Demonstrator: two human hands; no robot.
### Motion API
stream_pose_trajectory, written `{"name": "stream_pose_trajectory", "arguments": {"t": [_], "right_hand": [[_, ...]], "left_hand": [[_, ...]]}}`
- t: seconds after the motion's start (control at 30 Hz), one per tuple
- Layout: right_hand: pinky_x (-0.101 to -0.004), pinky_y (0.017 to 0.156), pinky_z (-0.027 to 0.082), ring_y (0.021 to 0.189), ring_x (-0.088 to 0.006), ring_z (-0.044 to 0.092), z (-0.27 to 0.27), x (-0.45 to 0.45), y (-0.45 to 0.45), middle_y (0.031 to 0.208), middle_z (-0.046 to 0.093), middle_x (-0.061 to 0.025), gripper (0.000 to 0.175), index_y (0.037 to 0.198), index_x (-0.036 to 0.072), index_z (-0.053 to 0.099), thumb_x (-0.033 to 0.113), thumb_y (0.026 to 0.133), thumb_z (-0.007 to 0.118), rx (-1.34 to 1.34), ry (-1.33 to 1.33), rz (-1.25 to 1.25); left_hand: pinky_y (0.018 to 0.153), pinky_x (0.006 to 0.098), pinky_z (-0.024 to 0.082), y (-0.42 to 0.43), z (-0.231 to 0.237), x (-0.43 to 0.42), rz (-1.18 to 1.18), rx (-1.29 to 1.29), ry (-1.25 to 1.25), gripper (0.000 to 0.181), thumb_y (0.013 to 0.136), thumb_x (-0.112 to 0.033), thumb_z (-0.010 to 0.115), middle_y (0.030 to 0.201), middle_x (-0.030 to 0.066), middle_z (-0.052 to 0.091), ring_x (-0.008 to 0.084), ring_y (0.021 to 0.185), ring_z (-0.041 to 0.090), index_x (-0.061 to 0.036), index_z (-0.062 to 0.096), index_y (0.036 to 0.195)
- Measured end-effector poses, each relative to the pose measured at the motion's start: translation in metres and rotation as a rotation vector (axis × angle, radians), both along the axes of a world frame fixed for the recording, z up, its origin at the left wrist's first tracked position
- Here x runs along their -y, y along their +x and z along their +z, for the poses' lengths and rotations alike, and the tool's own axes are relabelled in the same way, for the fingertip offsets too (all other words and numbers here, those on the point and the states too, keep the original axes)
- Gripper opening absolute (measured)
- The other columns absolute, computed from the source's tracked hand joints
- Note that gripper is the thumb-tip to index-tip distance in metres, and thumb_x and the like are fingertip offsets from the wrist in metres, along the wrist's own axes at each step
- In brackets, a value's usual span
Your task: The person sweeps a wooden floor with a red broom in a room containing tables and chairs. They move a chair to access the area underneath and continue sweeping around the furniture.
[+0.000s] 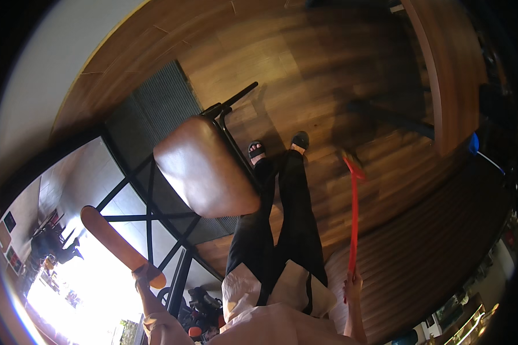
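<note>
My left hand (142, 274) grips the lower end of a brown padded chair backrest (116, 241), at the left. Beside my legs the chair's brown leather-like seat (207, 168) appears tilted, with a black metal frame (231, 144) along its side. How the backrest joins the frame cannot be made out. On the right, my right hand (353, 286) is closed round the red handle (354, 224) of a broom or similar floor tool. Its red head (355, 168) with pale, blurred bristles is down by the wood floor, to the right of my sandalled feet.
Black crossed metal bars (149, 217) with glass stand behind the chair, near a dark ribbed mat (166, 101). A fluted dark panel (414, 241) curves along the right. A wooden table or counter edge (440, 86) and a blue-headed tool (474, 143) are at upper right. A person (54, 246) is far left.
</note>
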State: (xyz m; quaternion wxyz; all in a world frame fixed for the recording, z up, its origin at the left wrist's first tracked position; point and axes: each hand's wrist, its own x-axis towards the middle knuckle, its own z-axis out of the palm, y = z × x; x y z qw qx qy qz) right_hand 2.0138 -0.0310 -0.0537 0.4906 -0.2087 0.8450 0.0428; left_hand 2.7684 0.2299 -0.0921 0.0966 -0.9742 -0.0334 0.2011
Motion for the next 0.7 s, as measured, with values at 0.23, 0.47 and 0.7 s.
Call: {"name": "stream_pose_trajectory", "arguments": {"t": [0.23, 0.47, 0.7], "right_hand": [[-0.0166, 0.045, 0.03, 0.054, -0.0006, 0.038, -0.043, 0.151, 0.147, 0.08, 0.051, 0.0056, 0.055, 0.149, 0.01, 0.037, 0.024, 0.1, 0.058, 0.379, -0.423, -0.169], [-0.0458, 0.092, 0.05, 0.11, -0.0414, 0.061, -0.241, 0.392, 0.225, 0.115, 0.066, -0.0232, 0.049, 0.148, 0.017, 0.039, 0.024, 0.099, 0.046, -0.08, -0.485, 0.588], [-0.0534, 0.076, 0.05, 0.089, -0.0471, 0.063, -0.206, 0.173, 0.112, 0.084, 0.065, -0.027, 0.053, 0.149, 0.019, 0.036, 0.02, 0.098, 0.049, 0.071, -0.486, 0.61]], "left_hand": [[0.065, 0.0386, 0.049, 0.0, 0.005, 0.0, -0.032, 0.0, -0.004, 0.041, 0.078, -0.027, 0.071, 0.088, 0.0144, 0.065, 0.024, 0.075, 0.061, 0.0047, 0.059, 0.101], [0.061, 0.0374, 0.049, 0.004, 0.01, 0.0, -0.071, 0.012, -0.023, 0.034, 0.08, -0.024, 0.069, 0.083, 0.0129, 0.065, 0.0221, 0.069, 0.061, 0.0046, 0.06, 0.097], [0.056, 0.0362, 0.049, 0.005, 0.007, 0.006, -0.104, -0.001, -0.073, 0.029, 0.083, -0.022, 0.066, 0.078, 0.0114, 0.066, 0.0202, 0.064, 0.061, 0.0046, 0.062, 0.092]]}}
